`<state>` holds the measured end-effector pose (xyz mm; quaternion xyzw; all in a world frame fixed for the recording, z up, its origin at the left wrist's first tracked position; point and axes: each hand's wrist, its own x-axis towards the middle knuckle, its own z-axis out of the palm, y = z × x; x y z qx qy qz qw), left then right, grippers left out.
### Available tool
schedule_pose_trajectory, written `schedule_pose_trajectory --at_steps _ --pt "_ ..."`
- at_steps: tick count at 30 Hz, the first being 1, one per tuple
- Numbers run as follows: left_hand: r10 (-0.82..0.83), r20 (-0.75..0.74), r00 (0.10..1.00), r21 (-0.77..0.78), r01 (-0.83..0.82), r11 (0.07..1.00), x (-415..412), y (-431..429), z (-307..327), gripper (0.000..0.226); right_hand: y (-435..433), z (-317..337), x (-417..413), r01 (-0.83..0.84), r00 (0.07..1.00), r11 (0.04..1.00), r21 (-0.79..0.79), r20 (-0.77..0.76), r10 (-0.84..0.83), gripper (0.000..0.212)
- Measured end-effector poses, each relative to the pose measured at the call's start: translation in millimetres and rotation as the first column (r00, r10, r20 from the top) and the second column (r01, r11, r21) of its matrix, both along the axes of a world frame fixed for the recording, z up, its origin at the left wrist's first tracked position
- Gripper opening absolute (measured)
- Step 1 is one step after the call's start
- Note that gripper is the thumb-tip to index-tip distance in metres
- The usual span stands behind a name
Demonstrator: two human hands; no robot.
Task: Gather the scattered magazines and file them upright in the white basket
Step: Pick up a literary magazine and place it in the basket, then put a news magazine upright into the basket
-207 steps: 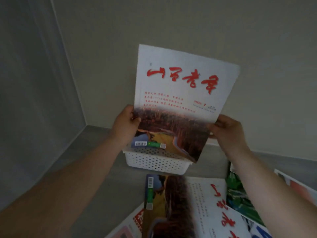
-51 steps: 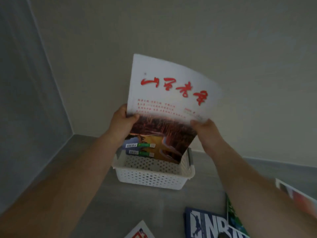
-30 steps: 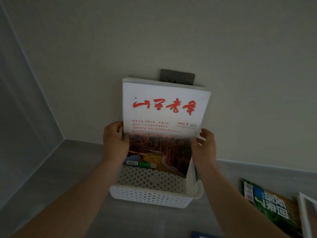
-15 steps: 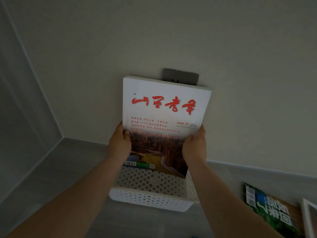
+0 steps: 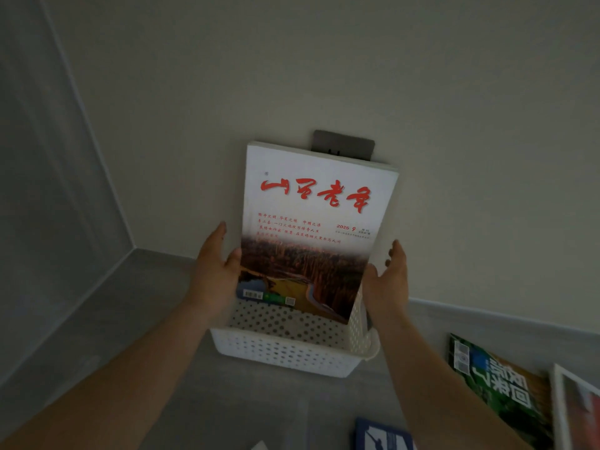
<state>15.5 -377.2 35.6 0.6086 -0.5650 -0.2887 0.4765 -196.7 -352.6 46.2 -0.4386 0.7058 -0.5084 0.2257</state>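
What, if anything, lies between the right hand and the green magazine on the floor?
Nothing visible. The right hand is open beside the white basket, and only bare grey floor lies from there to the green magazine.

Left hand (image 5: 216, 274) and right hand (image 5: 388, 284) are held out ahead, palms facing each other, fingers straight, loosely spread and pointing up, thumbs inward.

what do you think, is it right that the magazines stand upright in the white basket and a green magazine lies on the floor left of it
Not quite. The head view shows the green magazine on the floor right of the basket, not left. The magazines do stand upright in it.
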Motion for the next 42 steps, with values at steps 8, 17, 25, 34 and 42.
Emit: schedule_pose_trajectory --at_steps 8,17,25,34,42 --pt "-0.091 0.008 0.996 0.306 0.084 0.948 74.2 149.6 -43.1 0.034 137.8 -25.2 5.9 -0.172 0.953 0.967 0.189 -0.215 0.212 0.052" --pt "-0.284 0.275 0.919 0.49 0.12 0.864 79.8 253.4 -77.8 0.027 267.7 -107.2 16.5 -0.086 0.677 0.782 0.618 -0.539 0.501 0.051" --pt "-0.436 0.468 0.769 0.55 0.133 0.825 62.0 253.5 -66.3 0.041 271.0 -111.4 15.1 -0.122 0.674 0.877 0.464 -0.61 0.417 0.044" --pt "-0.435 0.274 0.858 0.541 0.237 0.807 57.4 263.6 -55.2 0.02 274.1 -111.1 15.4 -0.118 0.694 0.877 0.467 -0.593 0.409 0.044" --pt "-0.235 0.009 0.972 0.284 0.223 0.933 68.3 255.6 -11.0 0.04 251.7 -67.1 16.8 -0.182 0.927 0.958 0.222 0.364 0.092 0.021"
